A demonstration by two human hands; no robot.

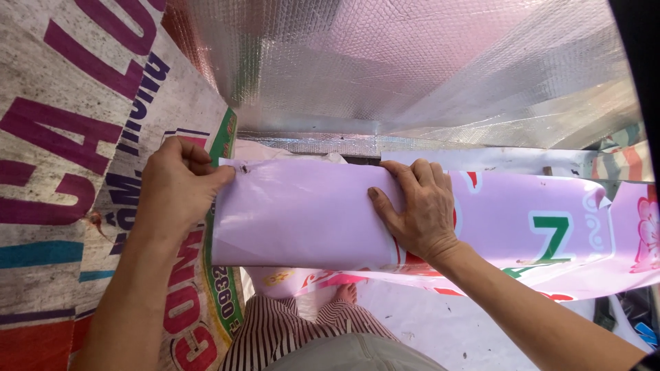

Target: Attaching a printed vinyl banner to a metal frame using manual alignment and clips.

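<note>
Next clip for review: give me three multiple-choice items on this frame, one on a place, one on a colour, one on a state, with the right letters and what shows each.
1. Where does the right hand rest?
A. flat on the pale pink printed plastic sheet
B. on the silver foil insulation wall
C. on the striped trousers

2. What colour is the large letter near the sheet's right end?
A. blue
B. green
C. black

3. How does the left hand meet the sheet?
A. hovers apart
B. lies flat at mid-sheet
C. pinches its top left corner

Answers: 1 A, the palm and fingers lie on the sheet. 2 B, the letter is green. 3 C, thumb and fingers close on the corner.
</note>
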